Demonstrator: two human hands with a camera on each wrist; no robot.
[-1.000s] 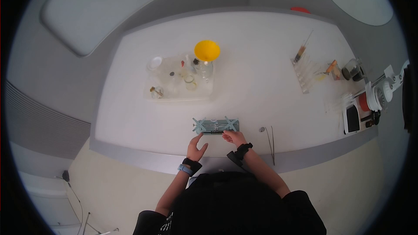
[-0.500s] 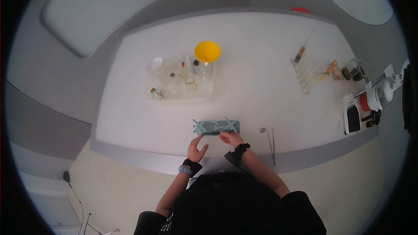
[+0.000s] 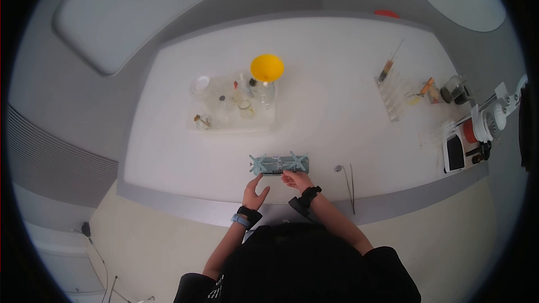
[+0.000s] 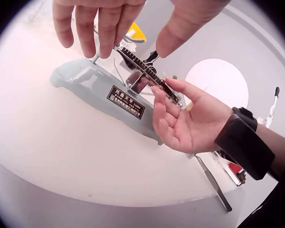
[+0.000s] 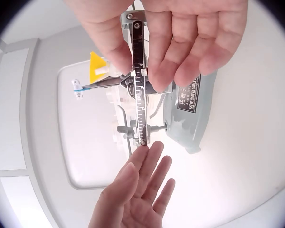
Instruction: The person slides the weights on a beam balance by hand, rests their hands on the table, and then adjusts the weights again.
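A pale blue-green pan balance (image 3: 279,164) stands near the table's front edge, its dark graduated beam (image 5: 140,107) facing the person. At the small pale rider (image 5: 143,72) on that beam, the thumb and index finger of my right hand (image 3: 297,180) pinch from both sides, as the right wrist view shows. My left hand (image 3: 255,196) is held with fingers extended, its fingertips by the beam's left end; whether they touch it I cannot tell. The balance's black label (image 4: 126,102) is visible in the left wrist view.
Behind the balance to the left, a clear tray (image 3: 230,129) holds glassware, near a yellow funnel (image 3: 267,68). Metal tweezers (image 3: 352,188) lie right of the balance. Farther right are a tube rack (image 3: 387,98), jars and a white device with a dark panel (image 3: 455,153).
My right hand has shifted slightly left along the beam, mostly in the earlier half second. My left hand has stayed nearly still by the beam's left end.
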